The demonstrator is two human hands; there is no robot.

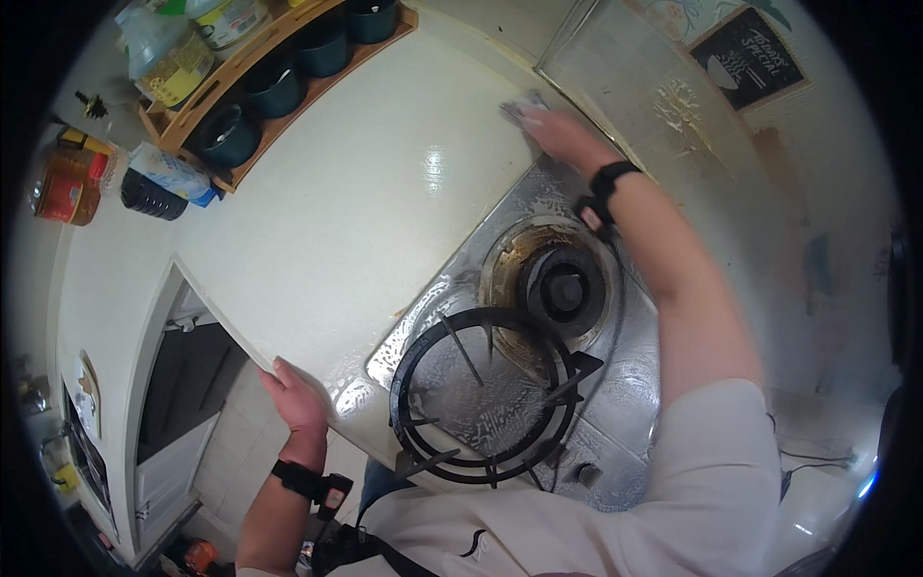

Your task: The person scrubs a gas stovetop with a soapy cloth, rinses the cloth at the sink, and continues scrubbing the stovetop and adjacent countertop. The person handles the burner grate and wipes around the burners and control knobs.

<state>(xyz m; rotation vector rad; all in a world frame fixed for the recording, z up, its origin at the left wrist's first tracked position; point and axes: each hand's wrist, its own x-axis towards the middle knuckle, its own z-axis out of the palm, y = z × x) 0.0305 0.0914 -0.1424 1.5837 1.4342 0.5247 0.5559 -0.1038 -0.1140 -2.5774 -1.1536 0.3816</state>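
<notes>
My right hand [555,133] presses a crumpled cloth [525,108] onto the white countertop [346,180] at its back edge, beside the wall. My left hand [297,397] rests on the counter's front edge with nothing in it. Between my arms is a wet stainless-steel gas stove [620,389], filmed with suds. Its burner [566,290] is bare, and brown grime coats the drip pan [505,267] around it. A black pan support [407,360] lies off the burner, over the front of the stove. Near the front a control knob [588,474] shows.
A wooden rack [310,94] with several dark green containers [276,90] stands at the back left. Bottles [169,61] sit on its upper shelf. A red-capped jar [72,180] and a blue-white packet [169,173] are beside it. A glass panel [634,79] lines the right.
</notes>
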